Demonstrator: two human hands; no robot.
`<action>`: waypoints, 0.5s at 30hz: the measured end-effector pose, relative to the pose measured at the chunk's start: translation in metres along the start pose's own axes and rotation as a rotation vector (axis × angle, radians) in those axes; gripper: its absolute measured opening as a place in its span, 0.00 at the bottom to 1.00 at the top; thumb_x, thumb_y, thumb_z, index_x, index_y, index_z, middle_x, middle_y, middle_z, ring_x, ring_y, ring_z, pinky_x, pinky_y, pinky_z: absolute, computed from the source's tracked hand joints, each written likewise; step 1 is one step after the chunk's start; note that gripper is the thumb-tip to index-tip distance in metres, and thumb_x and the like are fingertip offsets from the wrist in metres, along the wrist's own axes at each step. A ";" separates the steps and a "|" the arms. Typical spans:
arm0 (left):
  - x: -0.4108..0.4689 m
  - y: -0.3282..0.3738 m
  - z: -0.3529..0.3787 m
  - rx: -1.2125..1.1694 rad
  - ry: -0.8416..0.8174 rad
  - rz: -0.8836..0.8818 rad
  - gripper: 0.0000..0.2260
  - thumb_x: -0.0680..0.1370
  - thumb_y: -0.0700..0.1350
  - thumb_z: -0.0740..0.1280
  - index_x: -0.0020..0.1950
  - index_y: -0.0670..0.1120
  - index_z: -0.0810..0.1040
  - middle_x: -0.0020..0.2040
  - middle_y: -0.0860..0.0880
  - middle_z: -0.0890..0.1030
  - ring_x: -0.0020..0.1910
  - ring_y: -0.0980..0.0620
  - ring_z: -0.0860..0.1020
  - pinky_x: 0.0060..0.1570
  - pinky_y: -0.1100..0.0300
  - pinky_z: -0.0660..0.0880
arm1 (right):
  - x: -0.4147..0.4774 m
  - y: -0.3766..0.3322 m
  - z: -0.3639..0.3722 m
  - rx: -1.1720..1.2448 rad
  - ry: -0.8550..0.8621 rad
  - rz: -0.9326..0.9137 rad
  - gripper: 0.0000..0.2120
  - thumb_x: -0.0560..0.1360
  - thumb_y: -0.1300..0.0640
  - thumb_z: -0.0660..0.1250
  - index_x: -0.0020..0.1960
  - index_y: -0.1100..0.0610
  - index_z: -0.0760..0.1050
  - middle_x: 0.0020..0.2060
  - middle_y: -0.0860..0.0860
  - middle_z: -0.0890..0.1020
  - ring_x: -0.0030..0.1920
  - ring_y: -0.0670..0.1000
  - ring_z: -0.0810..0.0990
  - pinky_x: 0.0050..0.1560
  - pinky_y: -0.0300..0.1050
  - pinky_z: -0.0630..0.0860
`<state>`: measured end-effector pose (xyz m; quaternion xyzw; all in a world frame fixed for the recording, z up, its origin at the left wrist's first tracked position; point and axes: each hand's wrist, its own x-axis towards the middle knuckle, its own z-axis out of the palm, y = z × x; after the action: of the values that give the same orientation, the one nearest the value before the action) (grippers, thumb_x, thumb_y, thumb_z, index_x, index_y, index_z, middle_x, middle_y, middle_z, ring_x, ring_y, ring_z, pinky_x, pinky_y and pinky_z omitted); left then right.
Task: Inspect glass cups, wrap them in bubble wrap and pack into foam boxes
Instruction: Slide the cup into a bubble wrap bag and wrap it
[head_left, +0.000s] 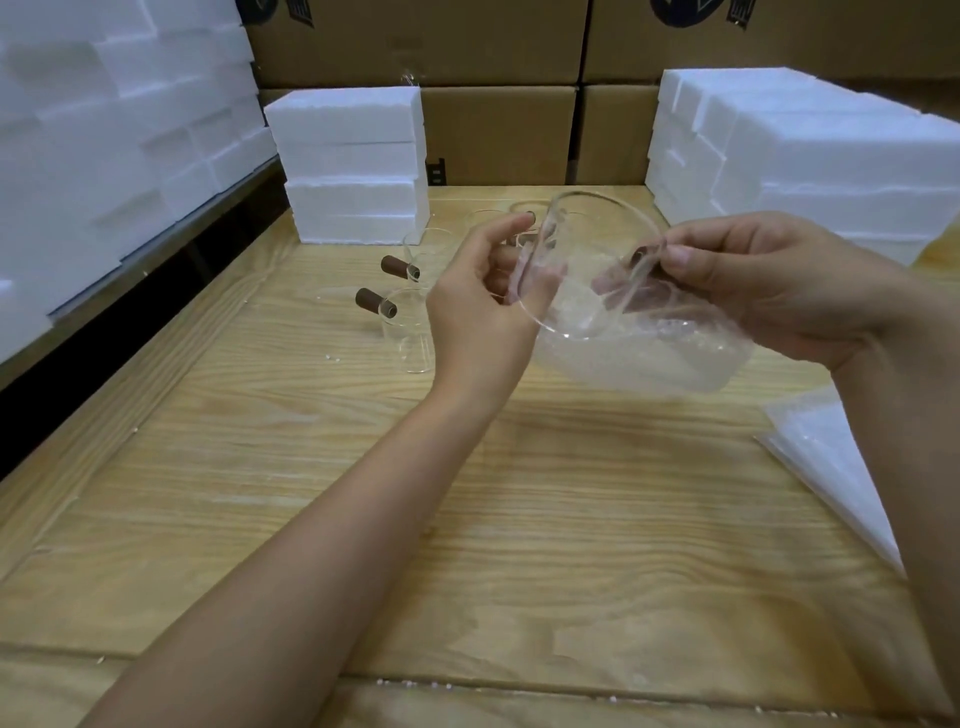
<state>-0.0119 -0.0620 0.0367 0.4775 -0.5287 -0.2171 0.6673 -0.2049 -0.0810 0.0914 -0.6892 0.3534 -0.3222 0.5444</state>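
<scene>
I hold a clear glass cup (587, 260) tilted in the air above the wooden table (363, 493), its wide rim facing me. My right hand (769, 291) pinches the cup's brown-tipped handle and also grips a sheet of bubble wrap (649, 358) hanging under the cup. My left hand (488, 301) curls around the cup's left rim, fingers on the glass. Several more glass cups (410, 332) with brown handles stand on the table behind my left hand.
White foam boxes are stacked at the back centre (353, 166), at the right (810, 156) and along the left (104, 145). Cardboard cartons (498, 130) form the back wall. A pile of bubble wrap sheets (836, 467) lies at the table's right edge.
</scene>
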 end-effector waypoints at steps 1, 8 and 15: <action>-0.001 -0.001 0.001 -0.026 0.006 -0.014 0.15 0.72 0.38 0.75 0.54 0.52 0.78 0.36 0.56 0.75 0.33 0.65 0.72 0.38 0.71 0.71 | 0.001 0.000 0.000 0.007 -0.002 -0.008 0.16 0.69 0.56 0.65 0.52 0.63 0.80 0.51 0.60 0.84 0.53 0.55 0.83 0.58 0.45 0.77; 0.005 -0.008 -0.003 0.146 -0.164 -0.102 0.21 0.70 0.36 0.72 0.58 0.55 0.76 0.47 0.53 0.77 0.36 0.63 0.71 0.38 0.73 0.70 | 0.003 -0.001 -0.006 -0.069 0.063 -0.058 0.14 0.67 0.53 0.66 0.45 0.61 0.83 0.41 0.54 0.86 0.46 0.47 0.84 0.54 0.36 0.77; 0.018 0.003 -0.012 0.281 -0.225 -0.258 0.05 0.72 0.39 0.68 0.41 0.50 0.78 0.30 0.55 0.76 0.31 0.54 0.77 0.34 0.62 0.74 | -0.008 -0.015 -0.003 -0.481 0.256 -0.042 0.14 0.67 0.45 0.66 0.45 0.54 0.83 0.45 0.58 0.84 0.55 0.72 0.74 0.60 0.72 0.68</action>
<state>0.0042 -0.0700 0.0481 0.6024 -0.5594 -0.2769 0.4975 -0.2099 -0.0732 0.1063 -0.7593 0.4715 -0.3249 0.3092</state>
